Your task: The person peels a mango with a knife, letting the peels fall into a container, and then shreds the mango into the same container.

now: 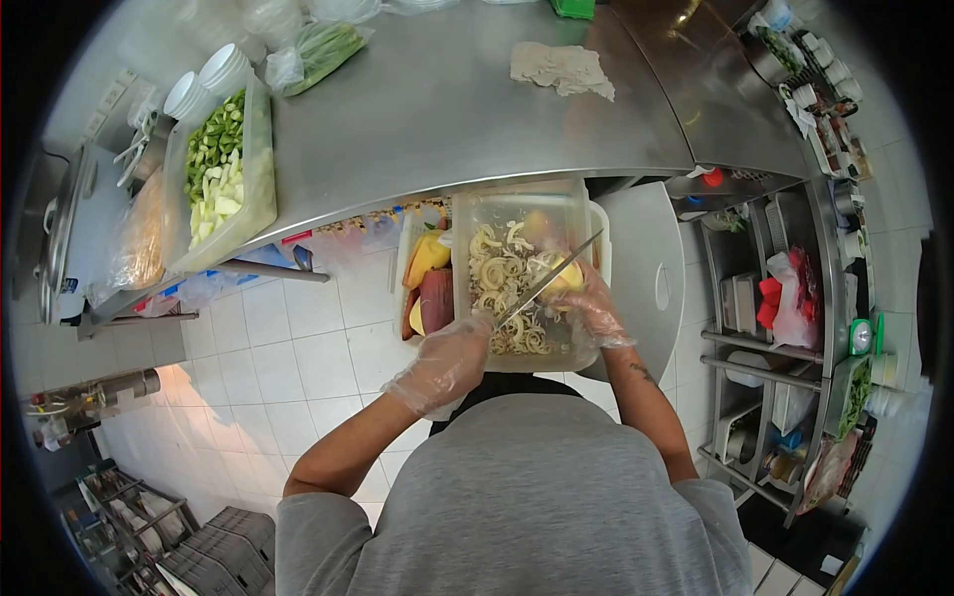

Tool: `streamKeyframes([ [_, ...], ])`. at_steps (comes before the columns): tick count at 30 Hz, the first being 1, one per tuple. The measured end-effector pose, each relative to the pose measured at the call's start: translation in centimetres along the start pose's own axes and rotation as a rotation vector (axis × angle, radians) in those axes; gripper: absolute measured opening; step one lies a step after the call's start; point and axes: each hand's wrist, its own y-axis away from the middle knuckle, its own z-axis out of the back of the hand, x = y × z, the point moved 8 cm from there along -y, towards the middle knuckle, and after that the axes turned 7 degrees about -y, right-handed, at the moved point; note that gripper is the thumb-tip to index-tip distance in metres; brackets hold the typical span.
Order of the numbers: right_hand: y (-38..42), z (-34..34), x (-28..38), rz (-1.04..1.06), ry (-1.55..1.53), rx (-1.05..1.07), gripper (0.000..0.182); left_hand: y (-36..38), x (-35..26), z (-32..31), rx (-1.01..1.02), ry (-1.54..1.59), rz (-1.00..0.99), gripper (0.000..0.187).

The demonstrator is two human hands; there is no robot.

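Observation:
My left hand [449,363], in a clear plastic glove, is closed round the handle end of a long knife [545,278]. Its blade slants up to the right, across a pale yellow piece of produce [566,276]. That piece is held by my right hand [596,310], also gloved, over the right side of a clear tub [579,204]. Pale curled slices [497,273] lie in the tub. Left of it, a white container [404,260] holds yellow produce [427,256] and a dark red one [436,301].
A steel counter [427,99] runs ahead, with a crumpled cloth [563,72], a bagged green vegetable [323,58] and a tub of cut greens [260,169]. Beside my right arm is a grey round surface [646,268]; steel shelves [765,368] stand further right. Crates [224,556] sit lower left.

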Motion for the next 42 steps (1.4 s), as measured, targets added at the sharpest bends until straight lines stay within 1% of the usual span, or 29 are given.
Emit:
streamKeyframes([
  [1,0.1,-0.1,0.0,0.005,-0.011,0.001,0.075,0.0,0.0,-0.2,0.030,-0.010,0.002,0.014],
  [4,0.7,-0.9,0.6,-0.047,-0.025,0.005,0.075,0.6,0.2,-0.5,-0.023,-0.028,-0.005,0.016],
  [7,0.9,-1.1,0.4,-0.042,-0.068,0.030,0.073,0.8,0.1,-1.3,0.087,-0.077,0.062,0.016],
  [10,0.9,-1.0,0.4,0.004,-0.073,0.008,0.072,1.0,0.1,-1.5,0.052,-0.043,0.056,0.016],
  [13,1.2,-1.4,0.0,-0.062,-0.026,0.005,0.071,0.4,0.3,-1.9,0.148,0.002,0.133,0.017],
  [16,0.9,-1.3,0.2,0.024,-0.003,-0.007,0.067,-1.0,0.0,-1.6,0.174,-0.020,0.143,0.016],
  [19,1.2,-1.7,0.1,0.002,0.030,0.030,0.065,-3.0,-0.1,-2.4,0.157,0.000,0.091,0.016],
  [22,1.8,-3.9,0.1,-0.010,0.054,0.090,0.066,-5.3,-0.1,-2.2,0.089,0.020,0.058,0.017],
  [23,1.8,-3.6,-0.5,-0.049,0.016,0.069,0.070,-5.2,0.0,-2.2,0.097,0.030,0.077,0.017],
  [25,1.9,-3.5,0.7,-0.040,-0.034,0.053,0.071,-4.4,-0.4,-1.4,0.116,0.046,0.118,0.018],
  [28,1.7,-1.5,1.5,0.041,-0.065,0.010,0.075,-2.3,-0.6,-1.4,0.155,0.060,0.091,0.019],
  [29,1.6,-0.8,1.6,0.076,-0.065,-0.004,0.077,-1.7,-0.5,-1.3,0.097,0.086,0.057,0.018],
  [31,2.1,-1.4,3.0,0.066,-0.041,-0.023,0.077,-0.7,-0.5,-0.8,-0.020,0.138,-0.010,0.015],
  [35,1.3,-1.3,2.5,0.115,0.048,0.011,0.076,-0.2,-0.6,-0.9,0.057,0.074,0.066,0.014],
  [38,1.7,-3.1,2.8,0.100,-0.048,0.040,0.074,-0.6,-0.3,-1.3,0.075,0.021,0.098,0.014],
  [40,1.6,-3.3,2.9,0.161,0.088,0.018,0.072,-1.9,0.0,-1.9,0.112,0.030,0.106,0.015],
  [42,1.3,-3.3,2.7,0.207,0.200,0.008,0.071,-3.4,0.3,-2.8,0.090,0.070,0.117,0.016],
])
